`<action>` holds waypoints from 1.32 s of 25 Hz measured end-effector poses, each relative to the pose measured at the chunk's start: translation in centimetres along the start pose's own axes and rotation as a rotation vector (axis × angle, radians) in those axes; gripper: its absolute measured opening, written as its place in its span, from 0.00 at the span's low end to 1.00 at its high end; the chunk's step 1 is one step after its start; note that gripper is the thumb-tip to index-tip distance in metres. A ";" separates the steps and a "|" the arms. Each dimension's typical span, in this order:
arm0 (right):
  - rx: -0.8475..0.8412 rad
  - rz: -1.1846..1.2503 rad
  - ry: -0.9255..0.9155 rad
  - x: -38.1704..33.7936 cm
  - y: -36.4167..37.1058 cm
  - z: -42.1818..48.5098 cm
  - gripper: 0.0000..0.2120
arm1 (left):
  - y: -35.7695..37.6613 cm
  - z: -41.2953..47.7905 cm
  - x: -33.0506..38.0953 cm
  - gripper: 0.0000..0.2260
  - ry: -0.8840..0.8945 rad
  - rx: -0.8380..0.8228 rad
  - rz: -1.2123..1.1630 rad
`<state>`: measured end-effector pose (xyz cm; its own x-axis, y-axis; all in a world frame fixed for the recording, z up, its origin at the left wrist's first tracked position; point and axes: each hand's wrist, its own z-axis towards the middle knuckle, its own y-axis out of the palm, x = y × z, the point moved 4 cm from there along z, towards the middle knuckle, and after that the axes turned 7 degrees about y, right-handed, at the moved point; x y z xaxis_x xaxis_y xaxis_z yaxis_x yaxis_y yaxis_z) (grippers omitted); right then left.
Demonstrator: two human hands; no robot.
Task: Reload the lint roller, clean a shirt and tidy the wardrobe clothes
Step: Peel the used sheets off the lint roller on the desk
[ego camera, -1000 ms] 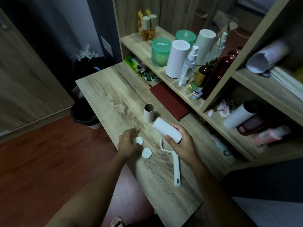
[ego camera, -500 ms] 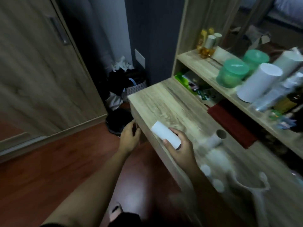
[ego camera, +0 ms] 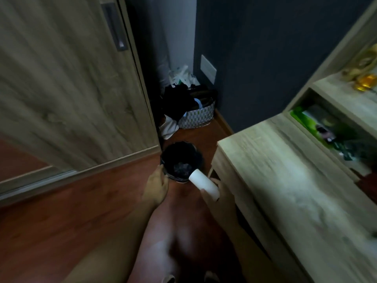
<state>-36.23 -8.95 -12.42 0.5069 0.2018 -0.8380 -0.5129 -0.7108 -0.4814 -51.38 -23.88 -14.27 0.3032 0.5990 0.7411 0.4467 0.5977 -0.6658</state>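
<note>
- Turning away from the pale wood-grain surface (ego camera: 285,180), the person now faces the floor beside it; a second ago the view looked down on the surface, where the white lint-roller handle and two white end caps lay.
- The right hand (ego camera: 219,198) is closed around the lower end of the white cylindrical lint-roller refill (ego camera: 204,183), whose free end tilts up and left over the small round bin lined with a black bag (ego camera: 180,162).
- The left hand (ego camera: 158,185) has left the surface and reaches to the bin's near rim, fingers curled; it appears to touch the liner, but blur hides whether it grips it or holds anything small.
- The handle and caps are out of view now, so the reload is not finished.
- Judging from this, something is likely to be thrown away at the bin, perhaps a wrapper off the roll, before the roll goes onto the handle.
- Behind the bin, a patterned basket of dark clothes (ego camera: 195,117) stands in the corner next to the wooden wardrobe door (ego camera: 67,84).
</note>
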 end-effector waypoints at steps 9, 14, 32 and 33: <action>-0.093 -0.186 0.142 10.6 15.2 19.0 0.24 | 9.7 16.4 -16.9 0.23 -0.145 -0.043 0.026; -0.080 -0.415 0.126 18.8 23.7 28.2 0.25 | 17.6 23.4 -27.2 0.26 -0.219 -0.055 0.048; -0.072 -0.774 -0.087 15.7 27.0 29.5 0.31 | 14.9 22.7 -28.3 0.28 -0.312 0.026 -0.049; -0.043 -0.765 -0.096 13.3 25.9 28.0 0.33 | 12.6 21.8 -26.2 0.28 -0.285 0.036 -0.045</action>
<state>-62.12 -5.82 -43.24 0.6463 0.7035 -0.2956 -0.0154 -0.3753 -0.9268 -72.08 -20.41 -44.00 0.0323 0.6939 0.7193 0.4223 0.6428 -0.6391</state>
